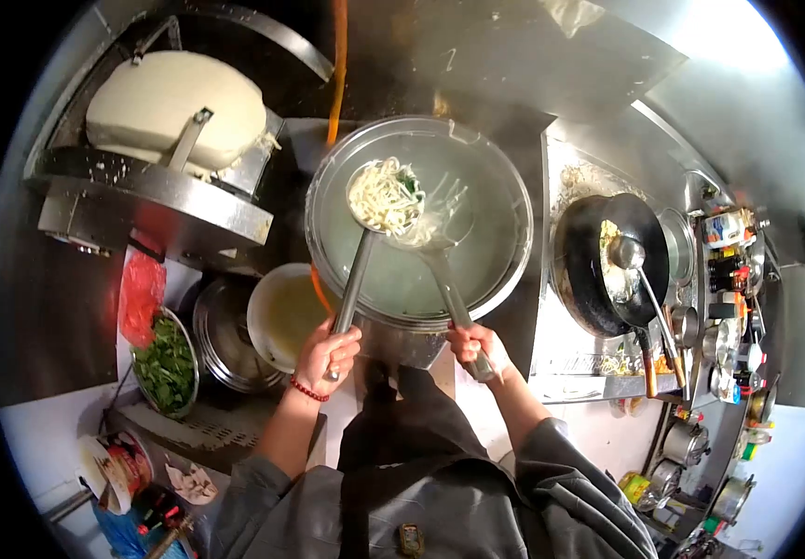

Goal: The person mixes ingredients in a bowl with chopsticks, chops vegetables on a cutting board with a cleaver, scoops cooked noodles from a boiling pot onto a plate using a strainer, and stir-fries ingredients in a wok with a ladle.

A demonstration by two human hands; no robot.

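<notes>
My left hand (328,354) is closed round the long metal handle of a strainer ladle (362,250). Pale noodles (382,196) with a bit of dark green leaf fill its bowl, held over a large round pot (315,244) of cloudy water. In my right hand (477,347) is the wide handle of a second utensil (451,291), whose head reaches into the pot beside the ladle. That head is partly hidden by translucent strands, so its exact kind is unclear. Both hands are at the pot's near side, and a red bead bracelet circles my left wrist.
A big white dough block (174,104) sits on a metal machine at the upper left. Below it are a bowl of leafy greens (168,365) and a white basin of liquid (283,317). On the right, a black wok (584,279) holds a ladle (649,284). An orange hose (338,70) hangs behind.
</notes>
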